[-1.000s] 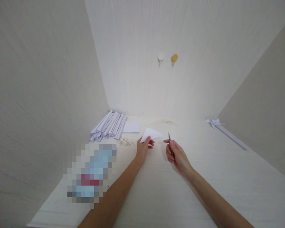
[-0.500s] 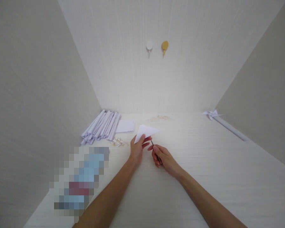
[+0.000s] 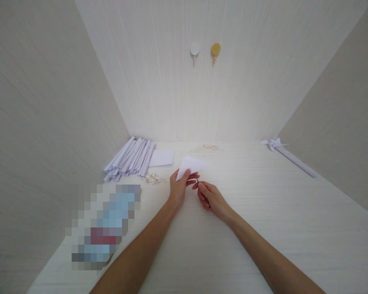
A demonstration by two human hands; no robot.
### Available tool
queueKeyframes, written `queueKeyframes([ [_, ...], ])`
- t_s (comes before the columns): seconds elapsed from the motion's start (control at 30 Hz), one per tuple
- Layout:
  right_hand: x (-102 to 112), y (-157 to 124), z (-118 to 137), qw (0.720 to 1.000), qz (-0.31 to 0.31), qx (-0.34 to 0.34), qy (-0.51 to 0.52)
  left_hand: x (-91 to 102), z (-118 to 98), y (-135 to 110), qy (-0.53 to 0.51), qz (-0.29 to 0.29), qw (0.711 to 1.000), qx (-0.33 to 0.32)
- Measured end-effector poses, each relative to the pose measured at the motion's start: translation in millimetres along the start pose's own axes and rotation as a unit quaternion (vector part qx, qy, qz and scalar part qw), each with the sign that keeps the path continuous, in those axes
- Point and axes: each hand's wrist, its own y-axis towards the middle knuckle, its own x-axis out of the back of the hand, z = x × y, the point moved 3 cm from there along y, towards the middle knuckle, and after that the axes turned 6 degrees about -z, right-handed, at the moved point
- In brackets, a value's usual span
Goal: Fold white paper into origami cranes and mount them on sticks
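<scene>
My left hand (image 3: 179, 188) pinches the near corner of a folded white paper triangle (image 3: 191, 165) held just above the pale table (image 3: 248, 228). My right hand (image 3: 211, 198) is closed round a thin dark pointed tool (image 3: 198, 181), perhaps small scissors or a pin; its tip sits at the paper's lower edge, right beside my left fingertips. Both hands are close together near the middle of the table.
A pile of rolled white paper sticks (image 3: 130, 158) lies at the back left, with a flat white sheet (image 3: 161, 157) beside it. Small pale bits (image 3: 153, 177) are scattered nearby. A paper pinwheel on a stick (image 3: 289, 157) rests at the right wall. A blurred-out object (image 3: 105, 224) sits front left.
My right hand has moved left from apart to right beside my left hand, and the tool's tip, which pointed up, now meets the paper's edge. The view tilted slightly.
</scene>
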Motion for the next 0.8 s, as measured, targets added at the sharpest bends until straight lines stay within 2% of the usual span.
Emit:
queueKeyframes([
  [0.2,1.4,2.0,-3.6,1.0,-0.008,0.02,0.001,-0.6,1.0,-1.3,0.003,-0.005,1.0,-0.014],
  [0.8,1.4,3.0,-5.5,1.0,-0.015,-0.004,0.009,-0.7,-1.2,-2.1,-0.01,-0.01,1.0,-0.009],
])
